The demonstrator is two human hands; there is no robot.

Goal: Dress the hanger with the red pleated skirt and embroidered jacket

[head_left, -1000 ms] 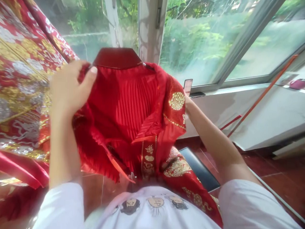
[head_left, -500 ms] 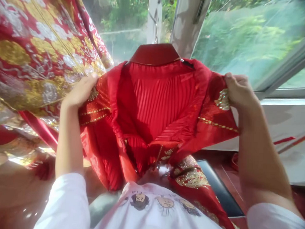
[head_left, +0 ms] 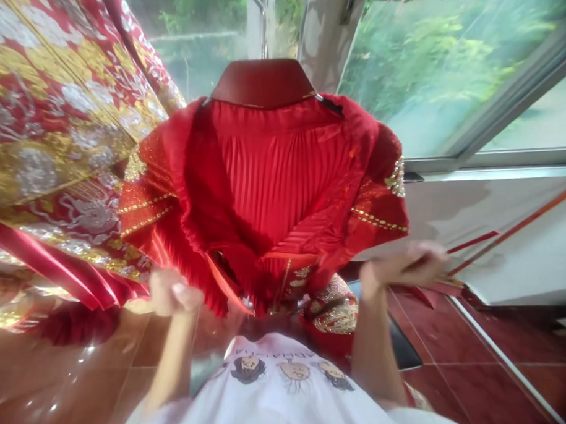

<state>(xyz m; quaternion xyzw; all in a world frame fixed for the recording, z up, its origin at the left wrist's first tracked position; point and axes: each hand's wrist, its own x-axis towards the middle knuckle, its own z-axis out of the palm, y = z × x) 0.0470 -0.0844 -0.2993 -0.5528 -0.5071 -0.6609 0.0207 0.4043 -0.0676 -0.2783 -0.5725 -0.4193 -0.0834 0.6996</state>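
Observation:
A red garment (head_left: 275, 174) with pleated lining, gold beading and short sleeves hangs open in front of me. Its dark red collar (head_left: 266, 83) stands up at the top, near a thin metal hook (head_left: 264, 32). Below the garment's left sleeve is my left hand (head_left: 175, 293), fingers curled in with nothing visible in them. My right hand (head_left: 409, 263) is low beside the right sleeve, blurred, its fingers also curled and apart from the sleeve. Beaded gold trim (head_left: 395, 177) shows on that sleeve's shoulder.
On the left hangs a red, gold and silver embroidered costume (head_left: 67, 124). Windows (head_left: 445, 75) stand behind, with a white wall (head_left: 518, 239) below them at right. An orange-red pole (head_left: 514, 226) leans there. The floor (head_left: 481, 392) has red tiles.
Both my hands have let go of the garment's shoulders and dropped lower, the left one moving inward. The shoulders and sleeves now hang slack, and the view has shifted slightly right.

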